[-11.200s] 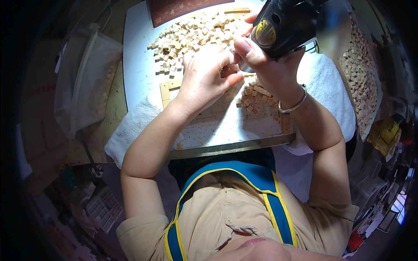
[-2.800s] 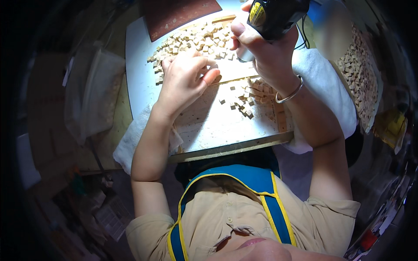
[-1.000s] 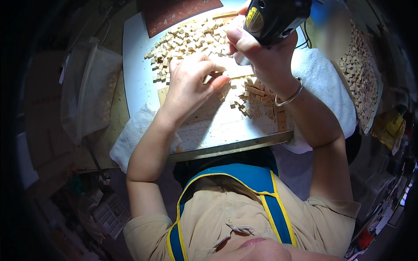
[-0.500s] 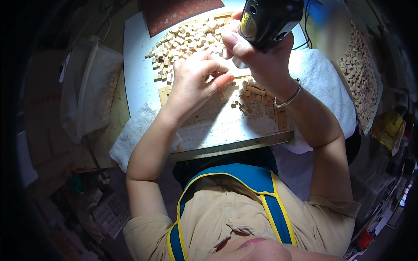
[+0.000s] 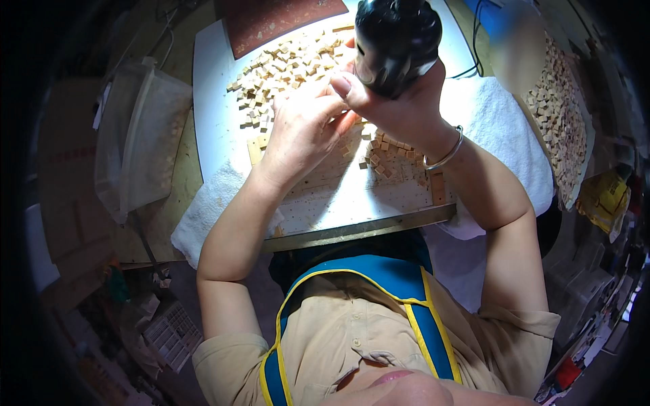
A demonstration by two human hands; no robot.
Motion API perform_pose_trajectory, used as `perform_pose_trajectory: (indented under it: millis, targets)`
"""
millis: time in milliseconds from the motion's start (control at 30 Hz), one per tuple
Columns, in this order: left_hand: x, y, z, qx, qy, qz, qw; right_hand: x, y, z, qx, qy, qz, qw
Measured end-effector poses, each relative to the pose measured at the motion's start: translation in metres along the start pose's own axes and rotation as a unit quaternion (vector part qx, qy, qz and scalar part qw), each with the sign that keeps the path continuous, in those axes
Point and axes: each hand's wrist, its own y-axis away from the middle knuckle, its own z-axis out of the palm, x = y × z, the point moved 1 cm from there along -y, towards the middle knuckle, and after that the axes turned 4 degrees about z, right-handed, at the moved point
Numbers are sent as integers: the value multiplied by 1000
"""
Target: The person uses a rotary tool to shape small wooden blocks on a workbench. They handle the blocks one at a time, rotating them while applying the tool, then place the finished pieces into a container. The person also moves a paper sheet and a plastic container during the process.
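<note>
My right hand is wrapped round a black handheld power tool, its kind not clear from here. The tool's lower end is hidden behind the hand. Close beside it, my left hand is closed, thumb and fingers pinched together near the right thumb. Whatever sits in that pinch is covered. Many small wooden cubes lie heaped beyond the left hand on a white board. A smaller group of cubes rests on the board below the right hand, under bright light.
White towels drape both sides. A translucent plastic bin stands at left. More cubes fill a tray at far right, above a yellow bag. A reddish-brown panel lies at the back; a wooden strip edges the front.
The power tool and my right hand have shifted left and tilted, closing the gap to my left hand. My left hand has moved slightly right, and the two hands now overlap in view.
</note>
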Motion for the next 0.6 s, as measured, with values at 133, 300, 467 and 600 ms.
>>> perform_pose_trajectory:
  millis: [133, 300, 467, 600]
  targets:
    - [4, -2, -5, 11, -2, 14, 1000, -5, -2, 3, -16, -37, -30, 999]
    - [-6, 5, 0, -37, 97, -81, 991, -8, -5, 4, 44, -98, 53, 993]
    - [-7, 3, 5, -6, 112, -84, 990, -9, -11, -4, 81, -218, 132, 964]
    - [-3, 0, 4, -21, 73, -77, 994, -11, -11, -1, 94, -265, 144, 949]
